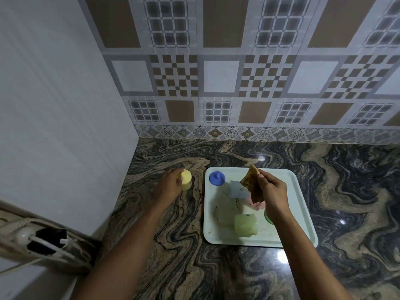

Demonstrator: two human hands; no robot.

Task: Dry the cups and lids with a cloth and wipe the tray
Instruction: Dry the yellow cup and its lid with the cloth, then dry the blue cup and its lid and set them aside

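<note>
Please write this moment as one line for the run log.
left hand grips yellow cup on counter, left of tray | right hand holds cloth above tray | tray holds blue lid, blue cup, green cup

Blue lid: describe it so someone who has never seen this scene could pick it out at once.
On the dark marbled counter lies a pale rectangular tray. The blue lid sits in the tray's far left corner. It is the only solid blue, round piece with a knob; the cups beside it are pale and translucent.
</note>
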